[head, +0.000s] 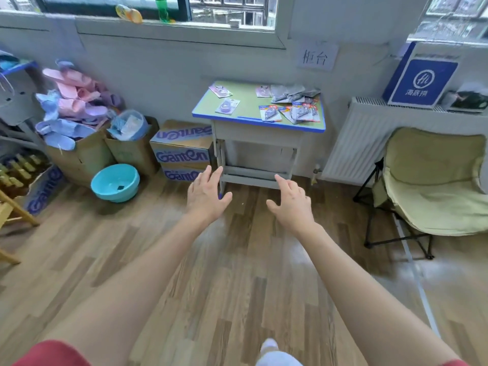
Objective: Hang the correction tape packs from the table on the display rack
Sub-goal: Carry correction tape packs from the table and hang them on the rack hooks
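Note:
A small desk with a green top and blue edge (248, 101) stands against the far wall under the window. Several correction tape packs lie on it: purple ones (227, 105) on the left side, blue-and-red ones (295, 112) piled at the right front, grey ones (290, 92) behind them. My left hand (207, 195) and my right hand (291, 203) are stretched out in front of me over the wooden floor, fingers spread, holding nothing, well short of the desk. No display rack is in view.
Left of the desk are stacked cardboard boxes (182, 149), a teal basin (115, 183) on the floor and a box heaped with slippers (71, 109). A white radiator (353, 141) and a folding chair (433, 186) stand to the right. A wooden frame (10, 207) is at far left.

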A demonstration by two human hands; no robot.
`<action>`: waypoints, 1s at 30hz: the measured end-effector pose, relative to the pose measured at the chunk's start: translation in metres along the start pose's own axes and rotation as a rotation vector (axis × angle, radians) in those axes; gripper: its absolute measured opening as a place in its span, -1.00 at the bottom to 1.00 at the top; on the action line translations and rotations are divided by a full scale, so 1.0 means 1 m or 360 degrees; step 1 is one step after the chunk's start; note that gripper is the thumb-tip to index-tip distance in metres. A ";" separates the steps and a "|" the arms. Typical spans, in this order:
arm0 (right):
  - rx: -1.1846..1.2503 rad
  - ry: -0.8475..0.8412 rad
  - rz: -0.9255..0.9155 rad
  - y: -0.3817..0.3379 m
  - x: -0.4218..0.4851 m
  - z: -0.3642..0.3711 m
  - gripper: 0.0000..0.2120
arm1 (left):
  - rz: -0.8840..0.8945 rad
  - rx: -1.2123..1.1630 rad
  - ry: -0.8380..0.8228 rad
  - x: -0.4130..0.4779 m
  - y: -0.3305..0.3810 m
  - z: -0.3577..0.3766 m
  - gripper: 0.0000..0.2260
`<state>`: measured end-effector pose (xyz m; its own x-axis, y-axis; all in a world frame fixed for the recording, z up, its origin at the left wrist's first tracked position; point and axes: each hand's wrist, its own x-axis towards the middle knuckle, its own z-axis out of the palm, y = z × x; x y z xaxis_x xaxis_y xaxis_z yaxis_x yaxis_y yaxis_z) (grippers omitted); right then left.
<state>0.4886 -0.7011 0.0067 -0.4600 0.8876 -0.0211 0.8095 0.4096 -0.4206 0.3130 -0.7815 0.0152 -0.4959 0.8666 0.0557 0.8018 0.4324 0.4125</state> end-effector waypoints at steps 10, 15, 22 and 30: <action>-0.0031 0.0034 0.0043 0.008 0.188 0.002 -0.38 | 0.0068 -0.0020 -0.0052 0.187 -0.002 0.029 -0.40; -0.0044 0.0052 0.0095 0.022 0.283 -0.015 -0.37 | 0.0097 -0.0053 -0.0078 0.285 0.021 0.036 -0.40; -0.0074 0.0006 0.0225 0.050 0.374 -0.021 -0.37 | 0.0136 -0.0053 -0.0200 0.387 0.049 0.071 -0.40; -0.0043 0.0024 0.0428 0.102 0.475 -0.020 -0.37 | 0.0192 -0.0163 -0.0365 0.502 0.088 0.124 -0.40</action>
<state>0.3597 -0.2331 -0.0281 -0.2218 0.9683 -0.1152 0.9116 0.1639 -0.3771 0.1758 -0.2773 -0.0335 -0.3012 0.9491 -0.0926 0.8067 0.3053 0.5060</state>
